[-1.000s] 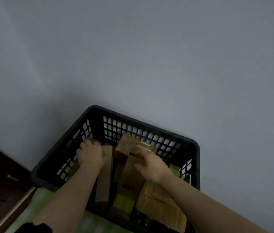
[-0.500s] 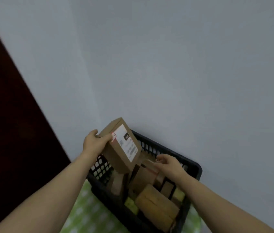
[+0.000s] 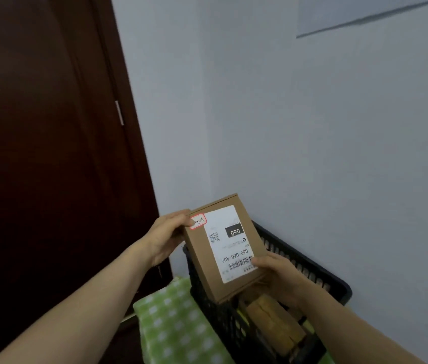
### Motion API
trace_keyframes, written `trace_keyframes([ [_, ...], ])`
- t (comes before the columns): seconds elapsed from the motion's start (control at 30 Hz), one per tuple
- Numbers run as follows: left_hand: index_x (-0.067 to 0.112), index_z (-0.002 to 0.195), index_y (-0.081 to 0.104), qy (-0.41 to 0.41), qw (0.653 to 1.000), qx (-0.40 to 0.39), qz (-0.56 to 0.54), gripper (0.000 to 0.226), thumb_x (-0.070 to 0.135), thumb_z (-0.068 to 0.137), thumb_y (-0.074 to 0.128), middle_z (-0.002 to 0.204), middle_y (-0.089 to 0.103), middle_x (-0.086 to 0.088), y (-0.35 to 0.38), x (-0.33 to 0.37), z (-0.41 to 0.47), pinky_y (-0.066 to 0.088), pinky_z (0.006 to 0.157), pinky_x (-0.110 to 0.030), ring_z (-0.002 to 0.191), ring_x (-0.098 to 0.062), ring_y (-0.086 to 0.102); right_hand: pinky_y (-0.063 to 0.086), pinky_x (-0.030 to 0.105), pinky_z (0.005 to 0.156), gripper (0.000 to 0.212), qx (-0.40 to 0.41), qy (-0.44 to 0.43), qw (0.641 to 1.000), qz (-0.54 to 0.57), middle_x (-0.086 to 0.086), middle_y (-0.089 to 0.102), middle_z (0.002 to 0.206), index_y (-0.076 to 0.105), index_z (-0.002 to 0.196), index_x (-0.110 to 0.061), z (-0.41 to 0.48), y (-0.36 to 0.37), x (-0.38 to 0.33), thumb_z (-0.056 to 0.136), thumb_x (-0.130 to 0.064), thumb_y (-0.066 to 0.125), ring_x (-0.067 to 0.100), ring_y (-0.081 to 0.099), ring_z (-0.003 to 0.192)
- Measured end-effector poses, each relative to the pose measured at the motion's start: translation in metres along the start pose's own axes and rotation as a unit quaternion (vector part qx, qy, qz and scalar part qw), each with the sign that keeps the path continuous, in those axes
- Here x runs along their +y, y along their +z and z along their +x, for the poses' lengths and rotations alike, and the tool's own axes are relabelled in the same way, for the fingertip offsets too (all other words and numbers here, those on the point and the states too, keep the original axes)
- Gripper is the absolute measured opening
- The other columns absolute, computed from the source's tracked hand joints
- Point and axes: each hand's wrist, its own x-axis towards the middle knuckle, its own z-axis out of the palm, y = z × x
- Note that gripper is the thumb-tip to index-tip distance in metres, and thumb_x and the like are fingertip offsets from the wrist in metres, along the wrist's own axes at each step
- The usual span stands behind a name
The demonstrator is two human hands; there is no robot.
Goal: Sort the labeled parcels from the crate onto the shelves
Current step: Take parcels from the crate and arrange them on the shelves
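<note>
Over black lattice crate (image 3: 337, 286), flat cardboard parcel (image 3: 199, 258) betw. left hand (image 3: 167, 236) / right hand (image 3: 280, 278)

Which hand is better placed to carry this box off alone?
Probably the right hand: it cups the box at its lower corner, from beneath. The left hand only pinches the upper edge.

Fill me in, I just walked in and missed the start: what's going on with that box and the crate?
A person holds a brown parcel in both hands over the black crate. The left hand grips its top left corner; the right hand grips the bottom right edge by the barcode. Its white label faces the camera. More parcels lie in the crate. No shelf is in view.
</note>
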Motion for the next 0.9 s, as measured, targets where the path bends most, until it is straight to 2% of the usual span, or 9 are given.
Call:
trace_keyframes([
  [0.1, -0.003, 0.115, 0.063, -0.002, 0.999, -0.007, 0.046, 0.074, 0.025, 0.046, 0.071, 0.111, 0.063, -0.020, -0.024, 0.008, -0.024, 0.043, 0.096, -0.034, 0.103, -0.025, 0.055, 0.041, 0.054, 0.104, 0.081, -0.031, -0.013, 0.999, 0.009, 0.021, 0.064, 0.119, 0.057, 0.124, -0.002, 0.002, 0.023, -0.002, 0.052, -0.023, 0.087, 0.041, 0.056, 0.118],
  [0.17, 0.006, 0.127, 0.057, -0.011, 0.983, 0.000, 0.182, 0.079, 0.027, 0.052, 0.069, 0.127, 0.056, -0.014, -0.039, 0.016, -0.037, 0.037, 0.100, -0.032, 0.120, -0.024, 0.048, 0.048, 0.051, 0.098, 0.080, -0.001, -0.026, 1.000, 0.010, 0.020, 0.066, 0.117, 0.058, 0.124, -0.005, 0.002, 0.037, -0.013, 0.051, -0.017, 0.087, 0.040, 0.060, 0.112],
  [0.3, 0.022, 0.153, 0.010, 0.043, 0.874, 0.046, 0.481, 0.112, 0.035, 0.063, 0.076, 0.159, 0.004, -0.002, -0.042, 0.039, -0.052, 0.010, 0.117, -0.039, 0.146, -0.024, 0.003, 0.056, 0.035, 0.072, 0.091, 0.069, -0.078, 0.977, -0.185, 0.014, 0.059, 0.120, 0.043, 0.138, -0.016, -0.001, 0.071, -0.057, 0.059, 0.005, 0.083, 0.027, 0.065, 0.097],
  [0.43, 0.017, 0.152, 0.008, 0.012, 0.794, -0.074, 0.604, 0.120, 0.039, 0.062, 0.083, 0.159, 0.010, -0.003, -0.034, 0.045, -0.062, 0.010, 0.117, -0.029, 0.146, -0.020, 0.008, 0.053, 0.045, 0.089, 0.108, 0.005, -0.107, 0.916, -0.386, 0.011, 0.060, 0.111, 0.030, 0.145, -0.022, -0.003, 0.114, -0.095, 0.055, 0.001, 0.086, 0.026, 0.065, 0.098],
  [0.57, 0.015, 0.137, 0.044, -0.014, 0.876, -0.077, 0.476, 0.084, 0.017, 0.065, 0.087, 0.128, 0.058, 0.001, -0.045, 0.037, -0.070, 0.044, 0.095, -0.023, 0.120, -0.016, 0.054, 0.051, 0.045, 0.094, 0.106, -0.039, -0.150, 0.903, -0.402, 0.004, 0.060, 0.112, 0.028, 0.146, -0.022, -0.011, 0.145, -0.116, 0.060, 0.003, 0.083, 0.023, 0.064, 0.102],
  [0.67, 0.018, 0.128, 0.049, -0.005, 0.925, -0.030, 0.379, 0.074, 0.013, 0.064, 0.086, 0.118, 0.061, 0.002, -0.057, 0.042, -0.076, 0.046, 0.084, -0.020, 0.107, -0.012, 0.058, 0.047, 0.031, 0.091, 0.089, 0.007, -0.210, 0.915, -0.345, -0.004, 0.053, 0.126, 0.033, 0.144, -0.024, -0.013, 0.151, -0.121, 0.070, -0.015, 0.081, 0.014, 0.056, 0.110],
  [0.73, 0.018, 0.120, 0.054, -0.014, 0.952, -0.004, 0.307, 0.069, 0.015, 0.060, 0.088, 0.114, 0.064, -0.002, -0.070, 0.042, -0.079, 0.048, 0.089, -0.027, 0.104, -0.014, 0.060, 0.038, 0.025, 0.090, 0.070, 0.085, -0.263, 0.929, -0.245, -0.001, 0.050, 0.131, 0.040, 0.141, -0.022, -0.011, 0.146, -0.119, 0.080, -0.020, 0.073, 0.011, 0.049, 0.114],
  [0.8, 0.017, 0.117, 0.058, -0.019, 0.974, 0.014, 0.224, 0.079, 0.025, 0.046, 0.093, 0.110, 0.069, -0.005, -0.080, 0.042, -0.085, 0.049, 0.095, -0.039, 0.104, -0.020, 0.064, 0.033, 0.026, 0.097, 0.055, 0.131, -0.266, 0.939, -0.172, 0.001, 0.048, 0.136, 0.044, 0.139, -0.020, -0.010, 0.137, -0.113, 0.087, -0.019, 0.063, 0.011, 0.045, 0.118],
  [0.9, 0.010, 0.119, 0.059, -0.013, 0.991, 0.032, 0.128, 0.079, 0.023, 0.048, 0.092, 0.105, 0.072, -0.007, -0.085, 0.040, -0.090, 0.053, 0.088, -0.041, 0.100, -0.024, 0.068, 0.041, 0.040, 0.102, 0.058, 0.077, -0.179, 0.967, -0.164, 0.004, 0.055, 0.123, 0.043, 0.139, -0.019, -0.008, 0.133, -0.092, 0.084, -0.022, 0.061, 0.017, 0.049, 0.117],
])
